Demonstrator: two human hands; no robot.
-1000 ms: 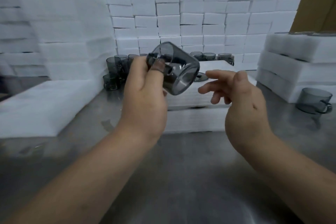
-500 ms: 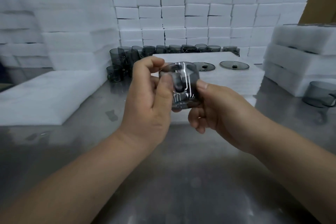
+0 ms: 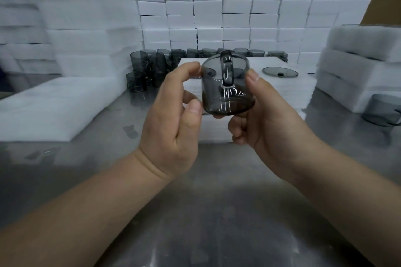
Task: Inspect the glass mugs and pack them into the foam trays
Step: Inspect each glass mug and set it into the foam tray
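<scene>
In the head view, a smoked glass mug (image 3: 227, 90) is held up between both hands above the steel table (image 3: 217, 201), in front of the foam tray (image 3: 303, 86). The left hand (image 3: 171, 119) is pinched on the mug's left side: its thumb is pressed against the lower wall and its curled forefinger is laid against the upper edge. The right hand (image 3: 267, 115) is clamped on the other side, the thumb set on the right wall and the curled fingers tucked beneath the base. The mug is kept base down, its handle (image 3: 226, 69) turned towards the camera; bright streaks of light are reflected in the dark glass near the base. A glass lid (image 3: 280, 71) is seen lying on the tray behind. More mugs (image 3: 147, 71) are clustered at the left.
</scene>
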